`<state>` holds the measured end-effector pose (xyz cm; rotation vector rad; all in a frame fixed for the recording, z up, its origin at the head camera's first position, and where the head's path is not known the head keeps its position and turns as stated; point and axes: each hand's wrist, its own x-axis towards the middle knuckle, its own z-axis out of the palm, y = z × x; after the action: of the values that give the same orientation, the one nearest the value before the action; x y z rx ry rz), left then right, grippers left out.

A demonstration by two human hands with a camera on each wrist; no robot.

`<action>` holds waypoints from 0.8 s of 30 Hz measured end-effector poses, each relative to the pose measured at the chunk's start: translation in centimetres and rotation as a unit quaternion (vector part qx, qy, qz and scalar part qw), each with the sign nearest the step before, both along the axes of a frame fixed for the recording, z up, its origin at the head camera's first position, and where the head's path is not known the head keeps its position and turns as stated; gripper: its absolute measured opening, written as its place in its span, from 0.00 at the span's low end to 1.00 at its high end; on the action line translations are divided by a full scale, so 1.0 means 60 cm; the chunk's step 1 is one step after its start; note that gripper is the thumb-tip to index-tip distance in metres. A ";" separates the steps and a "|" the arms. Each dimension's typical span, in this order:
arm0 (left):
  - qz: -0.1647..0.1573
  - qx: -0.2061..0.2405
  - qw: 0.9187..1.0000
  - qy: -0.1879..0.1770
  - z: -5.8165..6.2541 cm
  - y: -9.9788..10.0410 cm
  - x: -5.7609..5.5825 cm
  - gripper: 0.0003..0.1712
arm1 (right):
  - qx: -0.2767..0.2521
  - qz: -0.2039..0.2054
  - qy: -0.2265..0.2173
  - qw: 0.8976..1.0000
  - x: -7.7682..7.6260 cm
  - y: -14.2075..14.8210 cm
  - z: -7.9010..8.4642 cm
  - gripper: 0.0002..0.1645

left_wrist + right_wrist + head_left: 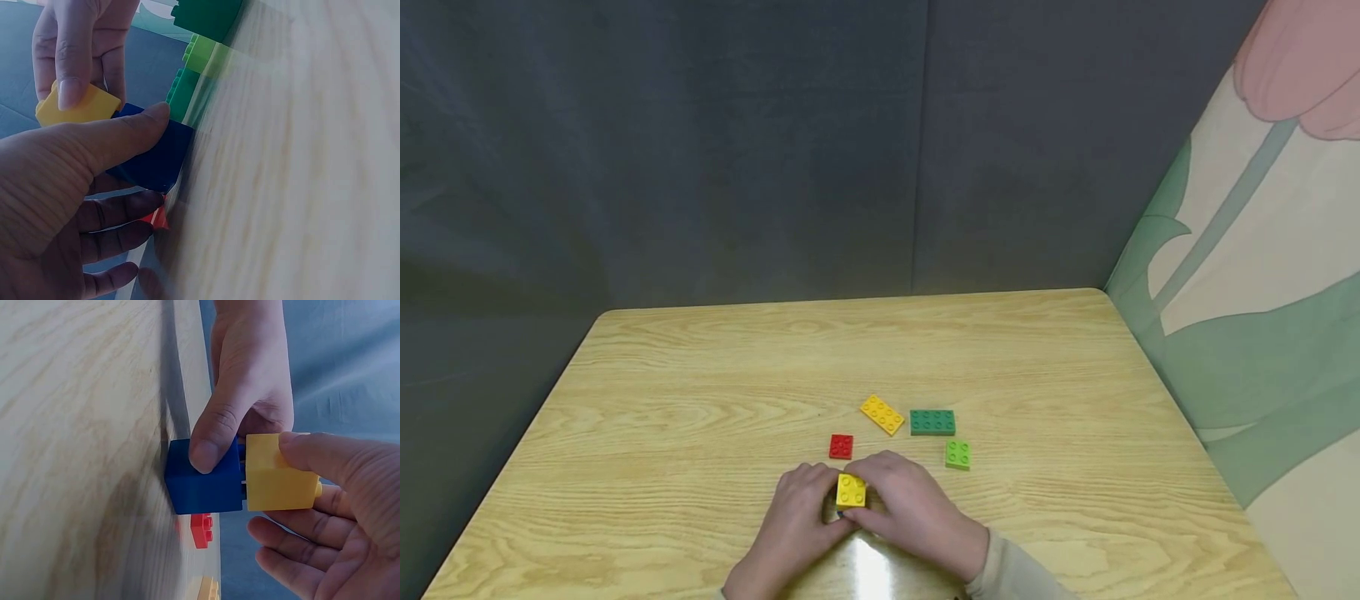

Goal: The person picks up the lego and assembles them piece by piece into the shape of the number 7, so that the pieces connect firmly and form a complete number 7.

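Near the front of the table, my left hand (796,515) pinches a blue toy building brick (203,487), its thumb flat on one side. My right hand (916,512) holds a small yellow brick (851,493) by its sides, between thumb and fingers. The yellow brick sits over the blue one's studs. In the right wrist view a narrow gap with blue studs shows between them. From above, the yellow brick hides most of the blue one, which stands close over the tabletop.
Beyond my hands lie a small red brick (841,447), a long yellow-orange brick (882,415), a long green brick (932,422) and a small lime brick (958,455). Another dark green brick (209,17) shows in the left wrist view. Dark curtain (760,167) hangs behind the wooden table (700,375).
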<state>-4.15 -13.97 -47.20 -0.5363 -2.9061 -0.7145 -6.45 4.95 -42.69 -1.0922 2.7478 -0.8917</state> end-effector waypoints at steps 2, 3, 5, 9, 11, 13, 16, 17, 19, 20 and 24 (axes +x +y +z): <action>-0.001 -0.001 1.000 0.003 0.000 0.000 0.000 0.23 | -0.001 0.001 0.002 1.000 0.000 -0.001 -0.001 0.23; -0.002 -0.001 1.000 0.005 -0.001 0.000 0.000 0.23 | -0.002 0.002 0.003 1.000 -0.001 -0.001 -0.001 0.23; -0.002 -0.001 1.000 0.011 -0.001 0.000 0.000 0.23 | -0.005 0.004 0.006 1.000 -0.001 -0.002 -0.002 0.22; -0.002 -0.001 1.000 0.018 -0.001 -0.001 0.000 0.23 | -0.011 0.007 0.010 1.000 -0.003 -0.003 -0.002 0.22; -0.002 -0.001 1.000 0.016 0.000 -0.001 -0.001 0.22 | -0.012 0.007 0.010 1.000 -0.003 -0.004 -0.003 0.22; -0.003 -0.002 1.000 0.011 0.000 -0.001 -0.002 0.21 | -0.013 0.006 0.009 1.000 -0.004 -0.004 -0.003 0.22; -0.004 -0.004 1.000 0.005 0.000 -0.001 -0.002 0.21 | -0.016 0.006 0.007 1.000 -0.004 -0.004 -0.005 0.21; -0.004 -0.005 1.000 0.004 0.000 -0.001 -0.002 0.21 | -0.017 0.006 0.007 1.000 -0.004 -0.004 -0.006 0.21; -0.003 -0.006 1.000 0.005 -0.001 -0.001 -0.002 0.21 | -0.018 0.008 0.006 1.000 -0.004 -0.004 -0.007 0.21; -0.003 -0.006 1.000 0.006 -0.001 -0.001 -0.001 0.21 | -0.019 0.008 0.007 1.000 -0.004 -0.004 -0.007 0.21; -0.002 -0.002 1.000 0.010 -0.002 -0.001 -0.001 0.21 | -0.019 0.009 0.014 1.000 -0.004 -0.005 -0.009 0.22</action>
<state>-4.18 -14.05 -47.34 -0.5465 -2.8890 -0.6992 -6.67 4.64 -43.21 -1.1420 2.7486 -0.9383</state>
